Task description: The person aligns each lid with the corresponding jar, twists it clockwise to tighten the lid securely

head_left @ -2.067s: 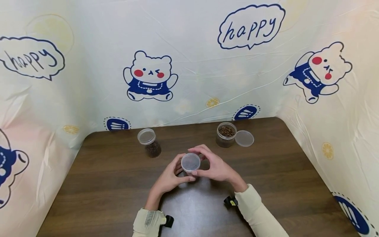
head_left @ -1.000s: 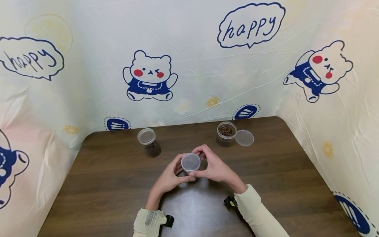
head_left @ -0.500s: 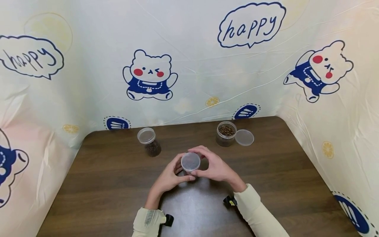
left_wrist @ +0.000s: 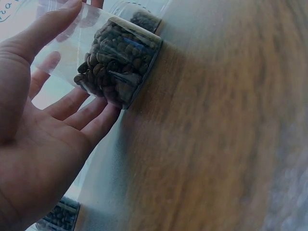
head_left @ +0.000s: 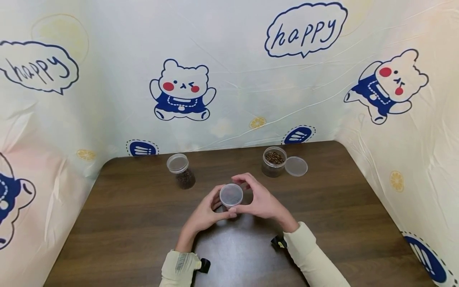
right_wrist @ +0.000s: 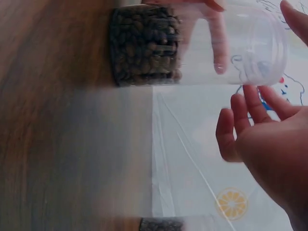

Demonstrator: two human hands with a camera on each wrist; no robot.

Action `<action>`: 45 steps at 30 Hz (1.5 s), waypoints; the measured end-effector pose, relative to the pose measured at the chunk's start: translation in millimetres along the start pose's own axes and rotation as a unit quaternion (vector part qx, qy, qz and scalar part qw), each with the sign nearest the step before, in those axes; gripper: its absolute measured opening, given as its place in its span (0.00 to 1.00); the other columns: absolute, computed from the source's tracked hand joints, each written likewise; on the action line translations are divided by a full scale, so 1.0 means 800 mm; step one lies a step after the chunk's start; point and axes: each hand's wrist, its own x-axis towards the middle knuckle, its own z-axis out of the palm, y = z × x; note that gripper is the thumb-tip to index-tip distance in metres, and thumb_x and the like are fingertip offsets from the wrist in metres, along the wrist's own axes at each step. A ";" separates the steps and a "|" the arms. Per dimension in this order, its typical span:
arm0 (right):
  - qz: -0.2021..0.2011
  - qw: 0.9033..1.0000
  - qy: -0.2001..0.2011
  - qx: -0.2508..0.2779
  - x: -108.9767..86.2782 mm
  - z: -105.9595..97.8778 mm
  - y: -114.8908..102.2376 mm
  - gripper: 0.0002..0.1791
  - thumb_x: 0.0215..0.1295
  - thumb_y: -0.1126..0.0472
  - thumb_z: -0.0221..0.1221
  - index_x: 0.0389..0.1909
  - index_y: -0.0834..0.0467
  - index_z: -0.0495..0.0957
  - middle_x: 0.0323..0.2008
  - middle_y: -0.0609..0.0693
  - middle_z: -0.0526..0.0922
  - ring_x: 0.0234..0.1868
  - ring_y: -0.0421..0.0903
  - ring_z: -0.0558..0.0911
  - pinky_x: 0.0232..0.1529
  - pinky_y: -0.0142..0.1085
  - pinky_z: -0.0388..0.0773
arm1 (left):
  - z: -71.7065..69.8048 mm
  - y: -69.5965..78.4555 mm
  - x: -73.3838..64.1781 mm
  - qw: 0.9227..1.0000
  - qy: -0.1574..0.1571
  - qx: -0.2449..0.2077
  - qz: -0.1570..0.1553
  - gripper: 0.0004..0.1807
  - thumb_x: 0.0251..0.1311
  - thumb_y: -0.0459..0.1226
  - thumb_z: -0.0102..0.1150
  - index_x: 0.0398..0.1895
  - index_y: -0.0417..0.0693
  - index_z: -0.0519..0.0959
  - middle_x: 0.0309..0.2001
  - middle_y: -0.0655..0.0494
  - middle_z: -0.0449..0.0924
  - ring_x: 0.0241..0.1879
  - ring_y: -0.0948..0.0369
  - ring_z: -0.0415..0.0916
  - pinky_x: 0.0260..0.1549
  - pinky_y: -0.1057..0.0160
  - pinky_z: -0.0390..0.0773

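Observation:
A clear jar [right_wrist: 147,48] partly filled with coffee beans [left_wrist: 115,60] stands upright near the table's middle, capped by a translucent lid [head_left: 231,195]. My left hand [head_left: 203,214] grips its side, thumb toward me and fingers round the far side. The thumb and fingers of my right hand [head_left: 261,201] are spread round the lid from the right. In the right wrist view, this hand's fingertips [right_wrist: 250,91] sit right at the lid's edge, with its other fingers loosely bent below. The left wrist view shows the left fingers low along the jar wall, beside the beans.
A lidded jar [head_left: 184,179] with dark contents stands at the back left of the wooden table [head_left: 136,223]. Toward the back right is an uncovered jar [head_left: 273,169] of coffee beans, with a loose lid [head_left: 296,166] beside it. A printed curtain [head_left: 233,79] encloses the back and sides.
The right thumb and fingers have shifted back and forth round the lid, the fingers now slightly farther out. My left hand and the jar have stayed in place.

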 end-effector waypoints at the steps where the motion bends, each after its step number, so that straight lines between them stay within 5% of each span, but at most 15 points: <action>1: -0.010 1.000 -0.004 0.003 0.000 -0.002 0.000 0.42 0.55 0.55 0.80 0.70 0.51 0.71 0.64 0.53 0.77 0.61 0.47 0.78 0.63 0.48 0.77 | 0.000 0.000 0.000 1.000 -0.002 -0.001 0.002 0.43 0.55 0.36 0.80 0.73 0.61 0.69 0.69 0.49 0.74 0.69 0.49 0.76 0.69 0.59 0.76; 6: -0.043 0.999 -0.011 0.005 -0.001 -0.005 0.000 0.39 0.59 0.58 0.77 0.71 0.50 0.72 0.64 0.50 0.77 0.61 0.48 0.78 0.62 0.45 0.77 | 0.000 -0.003 0.000 1.000 -0.005 0.002 0.009 0.43 0.55 0.36 0.80 0.74 0.60 0.68 0.69 0.49 0.75 0.69 0.49 0.76 0.67 0.62 0.77; 13: -0.026 1.000 -0.003 -0.009 -0.001 0.003 -0.004 0.38 0.59 0.53 0.78 0.70 0.49 0.73 0.59 0.54 0.75 0.59 0.52 0.78 0.61 0.39 0.76 | -0.001 -0.005 -0.001 1.000 -0.002 0.009 0.009 0.43 0.56 0.36 0.80 0.74 0.60 0.68 0.69 0.48 0.76 0.69 0.49 0.76 0.68 0.62 0.76; 23: -0.037 0.998 -0.047 -0.003 -0.003 -0.009 -0.004 0.40 0.64 0.59 0.73 0.76 0.47 0.69 0.68 0.50 0.73 0.67 0.49 0.75 0.68 0.45 0.74 | 0.000 -0.004 0.000 1.000 0.000 0.012 0.010 0.44 0.55 0.36 0.81 0.73 0.62 0.68 0.67 0.49 0.77 0.67 0.49 0.77 0.67 0.59 0.77; 31: -0.044 0.999 -0.032 -0.003 -0.002 -0.003 -0.001 0.39 0.62 0.59 0.74 0.73 0.49 0.72 0.65 0.52 0.74 0.66 0.50 0.75 0.68 0.44 0.74 | -0.001 -0.004 0.000 1.000 -0.001 0.014 0.008 0.44 0.55 0.37 0.81 0.74 0.62 0.68 0.68 0.50 0.77 0.68 0.50 0.77 0.66 0.64 0.77; 40: 0.002 1.000 0.006 -0.015 -0.002 0.012 -0.006 0.37 0.58 0.51 0.77 0.66 0.55 0.73 0.58 0.55 0.74 0.55 0.52 0.77 0.58 0.38 0.75 | -0.001 -0.004 -0.001 1.000 0.002 0.019 0.001 0.42 0.56 0.37 0.80 0.73 0.63 0.69 0.69 0.52 0.75 0.70 0.51 0.75 0.71 0.54 0.73; 45: 0.008 1.000 -0.022 -0.009 -0.003 0.002 -0.005 0.42 0.59 0.52 0.77 0.72 0.51 0.68 0.62 0.52 0.71 0.60 0.52 0.77 0.61 0.41 0.76 | -0.001 -0.004 0.000 1.000 -0.001 0.010 0.006 0.43 0.56 0.36 0.80 0.73 0.61 0.69 0.69 0.51 0.76 0.69 0.50 0.76 0.70 0.53 0.74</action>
